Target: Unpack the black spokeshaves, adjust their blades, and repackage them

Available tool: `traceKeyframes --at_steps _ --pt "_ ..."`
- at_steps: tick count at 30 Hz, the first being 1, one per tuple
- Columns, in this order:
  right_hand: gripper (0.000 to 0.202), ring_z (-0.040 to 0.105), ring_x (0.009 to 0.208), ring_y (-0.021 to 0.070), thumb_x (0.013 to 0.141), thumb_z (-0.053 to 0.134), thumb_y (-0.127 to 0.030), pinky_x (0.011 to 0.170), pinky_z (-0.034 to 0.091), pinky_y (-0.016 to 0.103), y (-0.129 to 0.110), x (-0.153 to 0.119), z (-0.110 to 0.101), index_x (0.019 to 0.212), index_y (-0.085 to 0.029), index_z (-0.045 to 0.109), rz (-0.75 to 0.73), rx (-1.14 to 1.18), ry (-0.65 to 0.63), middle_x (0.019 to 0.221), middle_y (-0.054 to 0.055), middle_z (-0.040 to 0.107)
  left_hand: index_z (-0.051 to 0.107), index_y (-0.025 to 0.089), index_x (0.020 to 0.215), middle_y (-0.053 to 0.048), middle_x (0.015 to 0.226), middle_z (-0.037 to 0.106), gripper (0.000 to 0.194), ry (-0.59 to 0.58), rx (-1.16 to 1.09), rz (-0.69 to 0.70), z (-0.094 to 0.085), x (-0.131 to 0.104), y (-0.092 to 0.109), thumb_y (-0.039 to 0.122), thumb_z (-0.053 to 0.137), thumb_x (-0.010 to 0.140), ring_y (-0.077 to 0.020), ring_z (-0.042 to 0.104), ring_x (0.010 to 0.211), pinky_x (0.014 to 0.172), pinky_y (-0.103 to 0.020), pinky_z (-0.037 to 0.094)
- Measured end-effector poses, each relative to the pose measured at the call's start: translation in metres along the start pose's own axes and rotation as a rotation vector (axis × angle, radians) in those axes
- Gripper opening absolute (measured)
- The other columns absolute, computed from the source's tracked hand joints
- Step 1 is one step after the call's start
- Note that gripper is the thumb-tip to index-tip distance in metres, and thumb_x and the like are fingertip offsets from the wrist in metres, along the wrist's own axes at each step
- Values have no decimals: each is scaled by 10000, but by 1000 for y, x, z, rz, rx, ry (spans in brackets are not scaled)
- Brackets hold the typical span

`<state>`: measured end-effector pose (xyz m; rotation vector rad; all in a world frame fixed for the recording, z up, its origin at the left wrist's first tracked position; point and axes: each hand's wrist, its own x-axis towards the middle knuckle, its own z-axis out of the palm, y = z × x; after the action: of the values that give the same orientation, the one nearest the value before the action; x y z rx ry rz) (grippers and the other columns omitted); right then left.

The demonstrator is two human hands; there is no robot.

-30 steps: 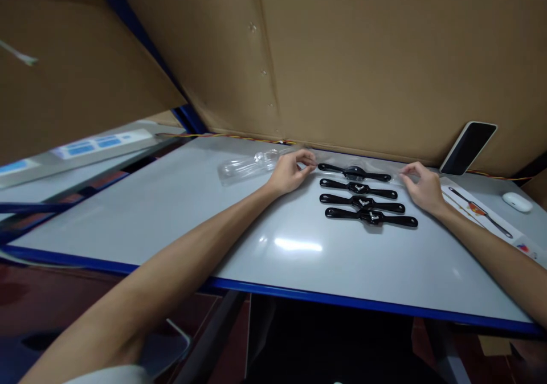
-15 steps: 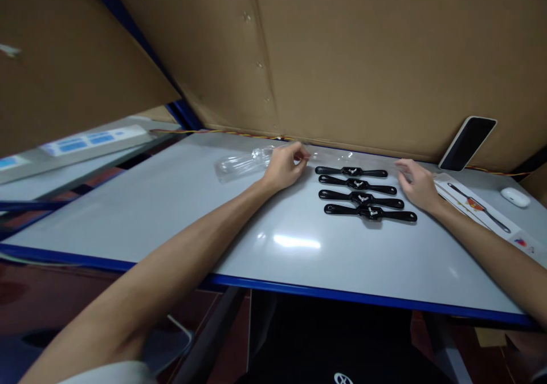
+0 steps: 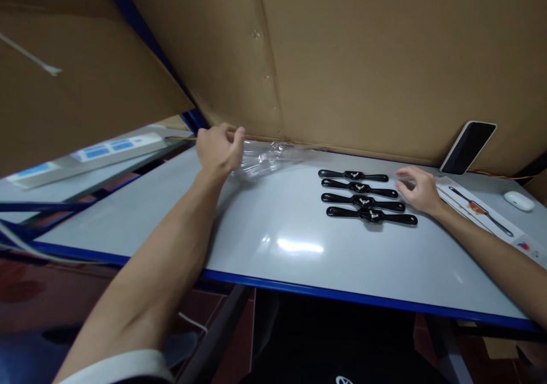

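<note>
My left hand (image 3: pixel 221 149) is at the back left of the table, fingers and thumb curled together on clear plastic packaging (image 3: pixel 267 157), which trails off to the right. The grip itself is partly hidden behind the hand. Several black spokeshaves (image 3: pixel 363 202) lie in a stacked row, one below another, with their handles pointing left and right. Just right of their handle ends rests my right hand (image 3: pixel 419 189), thumb and fingers bent but apart, holding nothing.
A printed sheet (image 3: pixel 482 208) picturing a spokeshave lies beside my right wrist. Behind it a phone (image 3: pixel 469 147) leans against the cardboard wall (image 3: pixel 363 59). A white earbud case (image 3: pixel 518 201) is at the far right. Long boxes (image 3: pixel 92 157) lie on the left side surface.
My left hand has moved left, away from the spokeshaves, and the clear plastic has been drawn left with it. My right hand and the spokeshaves have stayed in place.
</note>
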<state>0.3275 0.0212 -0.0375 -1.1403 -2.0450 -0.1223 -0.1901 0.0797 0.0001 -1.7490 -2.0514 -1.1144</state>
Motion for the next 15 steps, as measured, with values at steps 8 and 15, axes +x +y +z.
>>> traceKeyframes --at_steps 8,15 --pt "226 741 1018 312 938 582 -322 926 571 495 -2 2 -4 1076 -223 732 -37 99 -178 1098 104 792 631 205 1409 -132 1391 641 577 -281 91 457 9 -10 34 540 425 987 -334 531 1327 1126 -465 407" --pt "326 725 1066 329 949 580 -440 937 559 510 4 -2 -10 1173 -250 722 -118 238 -203 1158 98 773 496 232 1554 -151 1547 570 667 -473 237 492 18 -23 57 590 471 993 -375 521 1408 1120 -493 399"
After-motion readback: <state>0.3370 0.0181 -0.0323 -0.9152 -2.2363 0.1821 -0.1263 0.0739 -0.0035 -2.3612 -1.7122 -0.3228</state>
